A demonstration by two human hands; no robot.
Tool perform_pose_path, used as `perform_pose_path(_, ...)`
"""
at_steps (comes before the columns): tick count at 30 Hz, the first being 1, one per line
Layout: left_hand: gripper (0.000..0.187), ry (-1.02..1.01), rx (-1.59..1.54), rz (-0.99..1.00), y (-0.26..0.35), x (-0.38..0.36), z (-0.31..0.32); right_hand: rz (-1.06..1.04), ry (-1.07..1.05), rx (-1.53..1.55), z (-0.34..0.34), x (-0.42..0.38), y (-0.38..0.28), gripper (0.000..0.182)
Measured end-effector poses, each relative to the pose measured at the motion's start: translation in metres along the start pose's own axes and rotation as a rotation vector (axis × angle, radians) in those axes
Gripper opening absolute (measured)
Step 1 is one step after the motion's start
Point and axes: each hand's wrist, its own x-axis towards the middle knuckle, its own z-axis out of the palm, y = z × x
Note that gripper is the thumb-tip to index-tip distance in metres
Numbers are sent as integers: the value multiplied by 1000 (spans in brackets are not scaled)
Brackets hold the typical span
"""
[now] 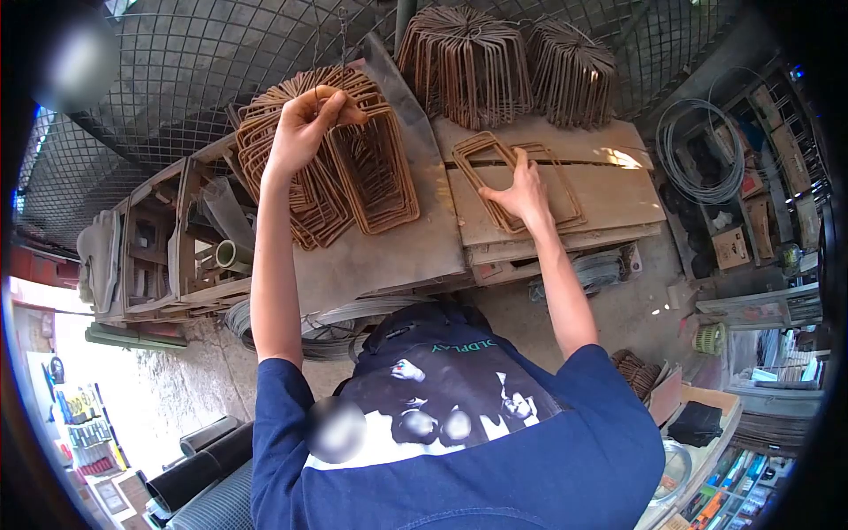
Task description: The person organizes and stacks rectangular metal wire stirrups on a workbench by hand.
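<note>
My left hand point(309, 126) is raised at the top of a thick bundle of rusty rectangular steel stirrups point(380, 172), which hangs by the mesh wall. Its thumb and fingers are pinched together; whatever they hold is too thin or hidden to make out. On a wooden board to the right, a few more rectangular stirrups point(475, 159) lie in a small, loosely overlapping stack. My right hand point(523, 193) grips these, with the thumb on the left side and the fingers over the upper right part. The palm hides some of their bars.
Two big bundles of stirrups point(466, 66) point(574, 75) stand at the back of the wooden board point(609, 199). A coil of wire point(702, 150) hangs at right. More wire coils point(327, 327) lie below the bench. Wooden frames point(177, 230) stand at left, and black rolls point(199, 464) lie lower left.
</note>
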Motion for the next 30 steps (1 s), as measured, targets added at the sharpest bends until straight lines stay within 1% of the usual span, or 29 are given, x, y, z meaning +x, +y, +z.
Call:
perform_pose_path(2,25,-3,31,4,-1,0,-2,-4,93,177,-2,0,5,103)
perform_pose_path(3,25,7,34,-18,-1,0,-2,-23,147,199,-5,-1,7,105)
perform_pose_path(4,24,19,40,-38,0,0,-1,-33,146,203,-10,-2,8,105)
perform_pose_path(5,23,23,77,-70,3,0,-1,-44,205,247,-20,-3,4,105)
perform_pose_path(6,24,19,-35,-36,2,1,1,-59,263,296,-31,-5,-5,104)
perform_pose_path(8,23,49,44,-78,7,0,4,-41,226,454,-60,-10,-29,108)
perform_pose_path(10,21,41,-13,-57,5,1,4,-215,324,592,-80,-11,-52,105)
perform_pose_path(12,20,37,2,-44,5,1,4,-376,357,707,-98,-13,-82,105)
perform_pose_path(13,20,26,3,-29,4,1,4,-380,354,718,-105,-14,-97,105)
perform_pose_path(15,20,25,16,-34,8,1,6,-505,358,785,-112,-16,-126,104)
perform_pose_path(16,19,20,18,-37,10,1,6,-510,355,790,-110,-16,-137,104)
perform_pose_path(17,23,-7,64,-20,9,1,4,-557,366,752,-108,-16,-148,103)
perform_pose_path(18,23,-3,69,-20,8,0,5,-604,377,713,-106,-17,-156,103)
perform_pose_path(20,28,115,-110,-39,7,0,7,-593,359,675,-91,-22,-163,101)
perform_pose_path(21,34,127,-84,13,4,0,4,-557,369,643,-80,-26,-165,101)
perform_pose_path(22,34,134,-81,13,2,1,1,-522,378,610,-66,-32,-166,101)
perform_pose_path(24,36,190,-27,117,2,4,-1,-551,460,619,-31,-41,-163,97)
perform_pose_path(25,41,191,-11,95,3,3,-2,-555,496,586,-15,-48,-162,96)
perform_pose_path(26,41,195,-9,92,2,3,-4,-558,534,555,-1,-55,-162,95)
perform_pose_path(27,42,177,9,110,2,4,-4,-560,532,558,12,-61,-163,95)
perform_pose_path(28,44,158,24,125,2,4,-4,-515,492,536,25,-67,-163,93)
perform_pose_path(29,47,170,42,111,3,2,-3,-470,451,513,35,-71,-162,92)
perform_pose_path(30,47,169,41,108,3,1,-3,-467,449,513,45,-72,-160,92)
